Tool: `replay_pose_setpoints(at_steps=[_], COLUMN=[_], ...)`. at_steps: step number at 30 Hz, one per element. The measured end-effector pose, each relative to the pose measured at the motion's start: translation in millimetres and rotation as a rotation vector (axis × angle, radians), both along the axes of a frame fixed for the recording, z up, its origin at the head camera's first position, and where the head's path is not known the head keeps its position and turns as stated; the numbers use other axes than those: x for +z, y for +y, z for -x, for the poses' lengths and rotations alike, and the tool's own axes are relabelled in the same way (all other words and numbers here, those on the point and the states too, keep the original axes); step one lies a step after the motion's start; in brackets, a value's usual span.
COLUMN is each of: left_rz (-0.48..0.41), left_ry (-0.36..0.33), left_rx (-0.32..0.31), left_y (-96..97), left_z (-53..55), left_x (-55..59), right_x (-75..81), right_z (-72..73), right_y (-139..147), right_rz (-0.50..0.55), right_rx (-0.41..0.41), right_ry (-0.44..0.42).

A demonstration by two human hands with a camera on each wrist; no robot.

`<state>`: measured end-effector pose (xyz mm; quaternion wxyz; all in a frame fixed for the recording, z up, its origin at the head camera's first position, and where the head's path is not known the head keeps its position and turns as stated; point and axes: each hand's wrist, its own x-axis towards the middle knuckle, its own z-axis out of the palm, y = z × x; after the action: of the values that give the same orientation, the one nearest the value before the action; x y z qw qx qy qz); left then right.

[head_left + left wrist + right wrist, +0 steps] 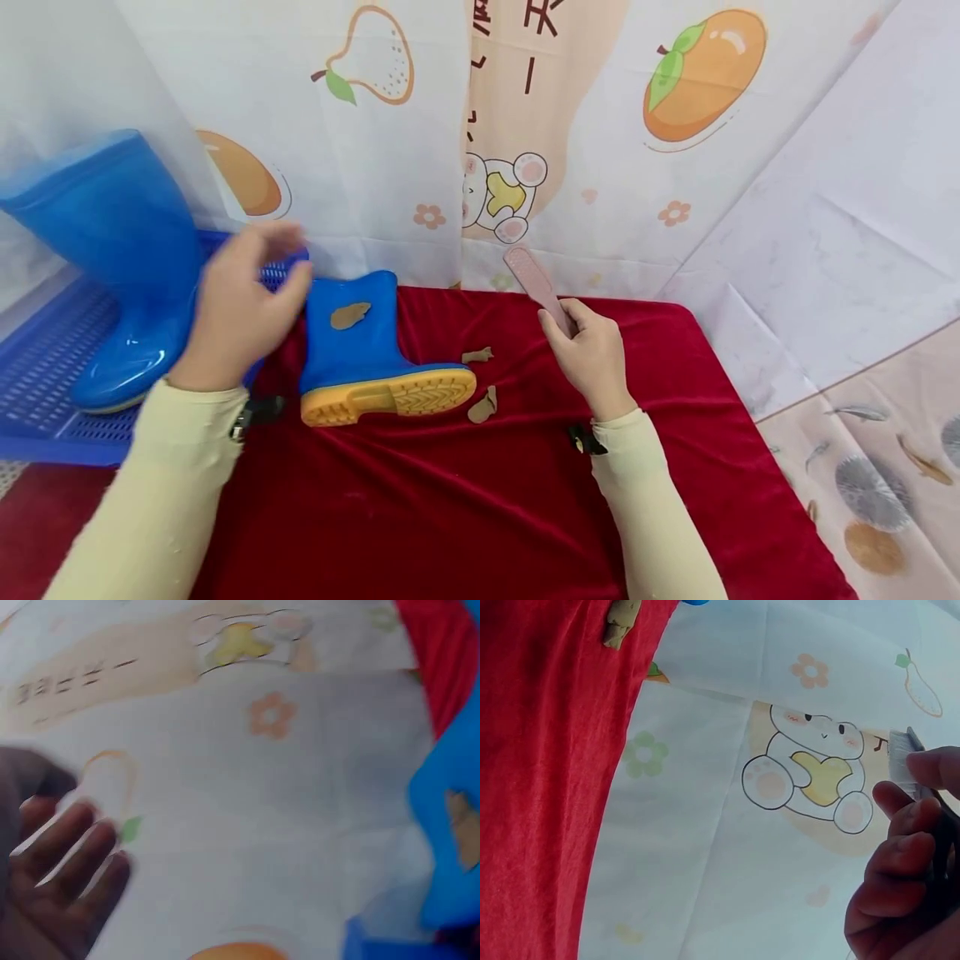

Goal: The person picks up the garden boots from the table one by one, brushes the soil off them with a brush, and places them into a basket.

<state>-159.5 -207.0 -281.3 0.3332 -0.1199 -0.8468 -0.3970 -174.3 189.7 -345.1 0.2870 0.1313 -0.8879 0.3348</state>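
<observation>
My right hand grips the handle of a pink brush, held raised over the far side of the table. Pale bristles of the brush show in the right wrist view. My left hand, blurred and with nothing in its grasp, hovers between two blue rain boots, its fingers loosely bent. One rain boot lies on its side, yellow sole toward me, with a brown patch on its shaft. The other rain boot stands in a blue plastic basket at the left.
Two small brown pieces lie beside the toe of the lying boot on the red tablecloth. Behind the table hangs a white curtain printed with fruit and a cartoon animal. At the right rises a pale marbled wall.
</observation>
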Motion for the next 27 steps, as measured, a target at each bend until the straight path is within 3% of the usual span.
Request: replay_pose_setpoints(at_steps=[2,4,6,8,12,20,27], left_rz=[0.140,0.204,0.219,0.214,0.189,0.184,0.200], left_ry=[-0.161,-0.309,-0.403,-0.450,-0.452,-0.425,-0.448], left_rx=[-0.076,-0.134,-0.163,-0.184,-0.211,-0.213,-0.228], left_y=[10.5,18.7,24.5,29.1,36.5,39.5,46.0], left_z=[5.4,9.9,13.9,16.3,17.9,8.2,13.0], left_x=[-13.0,-23.2,-31.1,-36.0,-40.7,-42.9,-44.1], right_x=[-1.2,-2.1,-2.8,-3.5,-3.8,-7.3,-9.5], right_z=[-1.1,-1.7,-1.3,-0.5,1.3,2.5,4.3], right_y=[0,0,0,-1,-1,-4,-3], right_rz=[-0.002,-0.003,-0.008,-0.017,-0.034,-0.046,-0.068], right_rx=[0.005,0.006,0.008,0.009,0.015,0.046,0.032], right_ry=[-0.008,-0.013,-0.014,-0.017,-0.016,-0.026,-0.032])
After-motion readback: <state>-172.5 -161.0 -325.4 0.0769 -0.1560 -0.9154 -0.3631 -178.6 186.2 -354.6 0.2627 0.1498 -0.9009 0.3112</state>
